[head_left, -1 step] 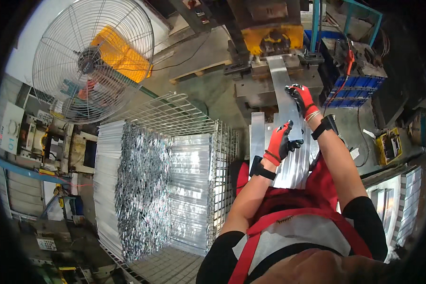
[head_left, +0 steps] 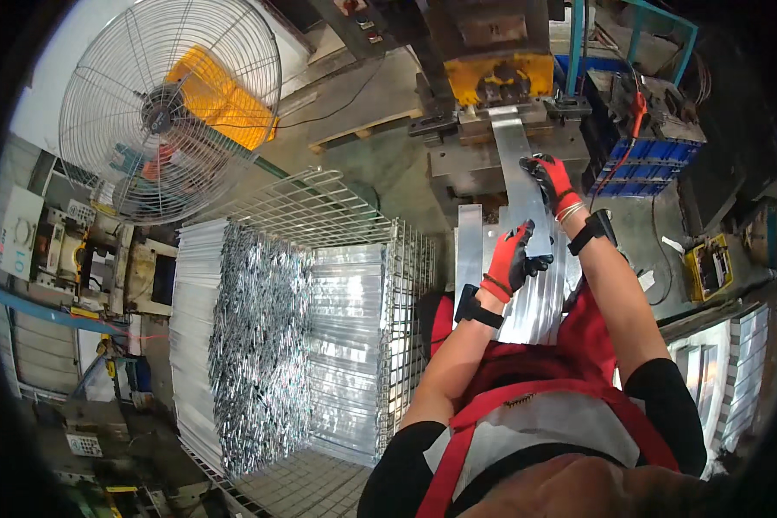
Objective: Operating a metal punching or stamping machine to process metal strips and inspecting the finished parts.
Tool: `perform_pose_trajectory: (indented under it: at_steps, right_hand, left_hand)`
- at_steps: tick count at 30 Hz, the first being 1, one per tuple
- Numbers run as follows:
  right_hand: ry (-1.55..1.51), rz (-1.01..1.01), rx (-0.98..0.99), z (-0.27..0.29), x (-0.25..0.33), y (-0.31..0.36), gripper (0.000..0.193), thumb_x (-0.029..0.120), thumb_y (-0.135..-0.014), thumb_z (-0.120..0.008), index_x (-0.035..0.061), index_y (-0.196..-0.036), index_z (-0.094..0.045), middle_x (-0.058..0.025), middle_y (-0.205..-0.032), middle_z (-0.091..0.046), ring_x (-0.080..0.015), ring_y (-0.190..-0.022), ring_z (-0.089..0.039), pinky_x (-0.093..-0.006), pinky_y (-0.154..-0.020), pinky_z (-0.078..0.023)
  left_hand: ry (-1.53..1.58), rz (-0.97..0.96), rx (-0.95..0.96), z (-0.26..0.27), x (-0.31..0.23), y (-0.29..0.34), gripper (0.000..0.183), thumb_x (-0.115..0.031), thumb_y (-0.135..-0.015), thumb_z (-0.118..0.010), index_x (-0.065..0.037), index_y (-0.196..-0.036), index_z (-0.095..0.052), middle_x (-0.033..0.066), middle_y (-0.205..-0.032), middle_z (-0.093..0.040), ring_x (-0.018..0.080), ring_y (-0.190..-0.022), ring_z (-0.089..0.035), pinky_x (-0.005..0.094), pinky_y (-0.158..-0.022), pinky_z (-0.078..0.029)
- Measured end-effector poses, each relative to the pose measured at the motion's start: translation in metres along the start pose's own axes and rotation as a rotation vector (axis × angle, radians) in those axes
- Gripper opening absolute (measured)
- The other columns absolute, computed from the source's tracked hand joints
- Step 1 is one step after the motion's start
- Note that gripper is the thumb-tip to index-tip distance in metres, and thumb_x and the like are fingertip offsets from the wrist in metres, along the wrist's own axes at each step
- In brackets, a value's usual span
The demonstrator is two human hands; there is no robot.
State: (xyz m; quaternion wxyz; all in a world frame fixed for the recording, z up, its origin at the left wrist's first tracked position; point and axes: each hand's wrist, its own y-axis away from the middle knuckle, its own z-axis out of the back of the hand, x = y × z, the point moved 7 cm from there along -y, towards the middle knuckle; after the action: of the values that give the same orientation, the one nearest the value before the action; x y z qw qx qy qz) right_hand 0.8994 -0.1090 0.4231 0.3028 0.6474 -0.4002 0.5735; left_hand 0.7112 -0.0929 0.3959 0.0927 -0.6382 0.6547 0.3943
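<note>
A long flat metal strip (head_left: 515, 155) runs from my hands to the press (head_left: 498, 79), its far end lying at the tooling under the yellow block. My left hand (head_left: 516, 262), in a red and black glove, closes on the strip's near end. Further along, my right hand (head_left: 547, 177), gloved the same way, pinches the strip's right edge. Below the held piece, a stack of similar metal strips (head_left: 531, 319) lies in front of my lap. Another strip (head_left: 470, 246) sits at the left of that stack. The fingertips under the strip are partly hidden.
At my left stands a wire mesh cage (head_left: 413, 293) packed with stacked metal strips (head_left: 345, 311). A large fan (head_left: 168, 116) is beyond it. Blue crates (head_left: 647, 164) hold dark metal parts right of the press; a yellow bin (head_left: 710, 268) lies nearer.
The press's yellow block sits slightly lower in the picture, closer to the strip's far end. Both my hands and the held strip look nearly unmoved.
</note>
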Motion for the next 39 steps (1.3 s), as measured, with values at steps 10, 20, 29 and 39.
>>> perform_pose_trajectory:
  at_steps: [10, 20, 29, 39]
  right_hand:
    - [0.161, -0.005, 0.071, 0.004, 0.003, -0.002, 0.018, 0.019, -0.081, -0.066, 0.0042, -0.090, -0.068, 0.0012, -0.074, -0.064, -0.0089, -0.068, -0.057, -0.0246, -0.062, -0.044]
    - [1.431, 0.983, 0.508, -0.050, 0.145, 0.152, 0.069, 0.037, -0.065, -0.073, 0.0139, -0.126, -0.051, -0.0085, -0.129, -0.048, -0.0327, -0.123, -0.040, -0.0494, -0.102, -0.028]
    - [0.759, 0.196, 0.230, -0.008, 0.089, 0.112, 0.032, 0.026, -0.075, -0.071, 0.0047, -0.096, -0.062, -0.0114, -0.078, -0.064, -0.0234, -0.074, -0.063, -0.0349, -0.069, -0.047]
    - [0.111, -0.014, 0.066, -0.005, 0.006, -0.007, 0.017, 0.021, -0.081, -0.065, 0.0041, -0.081, -0.067, 0.0024, -0.072, -0.060, -0.0051, -0.067, -0.053, -0.0222, -0.060, -0.042]
  left_hand:
    - [0.136, -0.003, 0.144, -0.004, 0.002, 0.005, 0.034, -0.039, -0.092, -0.054, -0.013, -0.113, -0.049, 0.0105, -0.090, -0.062, 0.0282, -0.062, -0.066, 0.0266, -0.043, -0.048]
    - [-1.800, -0.426, -0.192, 0.022, -0.070, 0.118, 0.024, -0.031, -0.082, -0.059, -0.012, -0.098, -0.059, 0.0108, -0.091, -0.063, 0.0326, -0.083, -0.061, 0.0422, -0.068, -0.048]
    - [-1.025, -0.840, -0.594, 0.060, -0.114, 0.115, 0.067, -0.024, -0.082, -0.069, -0.010, -0.138, -0.035, 0.0139, -0.108, -0.059, 0.0260, -0.078, -0.063, 0.0336, -0.068, -0.052]
    - [0.200, 0.079, 0.237, 0.001, 0.011, 0.016, 0.043, -0.038, -0.097, -0.042, -0.011, -0.131, -0.041, 0.0157, -0.109, -0.060, 0.0245, -0.070, -0.065, 0.0312, -0.054, -0.055]
